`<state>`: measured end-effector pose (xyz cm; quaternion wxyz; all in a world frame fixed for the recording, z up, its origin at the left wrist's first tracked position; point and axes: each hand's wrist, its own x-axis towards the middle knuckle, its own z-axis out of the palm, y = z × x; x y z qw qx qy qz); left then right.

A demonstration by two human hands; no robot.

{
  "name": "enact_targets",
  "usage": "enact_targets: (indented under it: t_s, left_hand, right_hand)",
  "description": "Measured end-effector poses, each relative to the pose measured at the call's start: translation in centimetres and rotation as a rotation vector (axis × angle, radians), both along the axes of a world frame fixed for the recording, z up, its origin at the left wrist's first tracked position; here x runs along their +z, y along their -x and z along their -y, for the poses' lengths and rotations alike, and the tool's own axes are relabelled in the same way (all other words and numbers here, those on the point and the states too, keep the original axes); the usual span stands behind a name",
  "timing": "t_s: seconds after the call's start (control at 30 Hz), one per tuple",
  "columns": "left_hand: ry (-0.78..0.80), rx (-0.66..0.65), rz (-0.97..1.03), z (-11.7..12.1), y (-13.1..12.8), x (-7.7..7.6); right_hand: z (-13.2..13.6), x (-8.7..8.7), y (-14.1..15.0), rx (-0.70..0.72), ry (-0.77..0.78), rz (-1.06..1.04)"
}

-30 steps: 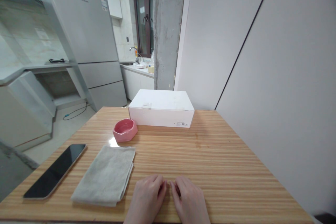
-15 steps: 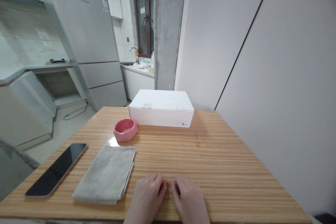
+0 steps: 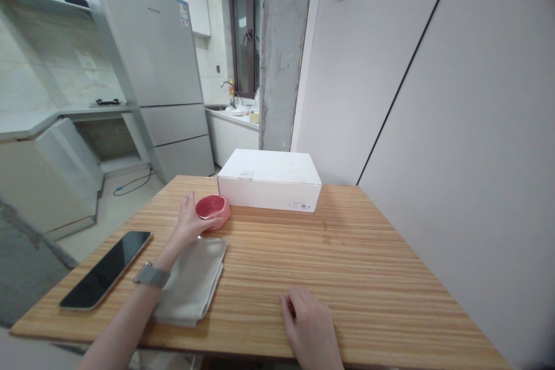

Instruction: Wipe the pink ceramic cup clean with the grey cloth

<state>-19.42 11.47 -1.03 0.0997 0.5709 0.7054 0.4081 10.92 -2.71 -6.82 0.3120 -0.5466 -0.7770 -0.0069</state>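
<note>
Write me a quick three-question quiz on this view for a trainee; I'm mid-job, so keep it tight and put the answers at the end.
1. Which thing is nearest the left hand?
A) the white box
B) the pink bowl
C) the kitchen faucet

2. True or false: the smartphone lies to the left of the folded gray cloth.

3. Fill in the blank: the left hand's arm wears a gray-banded ____.

Key: 1. B; 2. True; 3. wristwatch
</note>
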Motion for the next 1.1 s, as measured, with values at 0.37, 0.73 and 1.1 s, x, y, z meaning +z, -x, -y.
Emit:
enact_targets:
  t_s: [0.37, 0.73, 1.1]
  left_hand:
    - [0.057, -0.187, 0.195, -0.9, -2.4, 0.8]
    - [0.076, -0.417, 0.191, -1.5, -12.3, -0.2]
    - [0.155, -0.71, 0.07, 2.9, -11.0, 0.5]
  right_hand:
    - [0.0, 0.1, 0.1, -0.006, -0.008, -0.018]
    - [-0.1, 0.2, 0.1, -0.025, -0.026, -0.055]
    - [-0.2, 0.5, 0.0, -0.004, -0.128, -0.025]
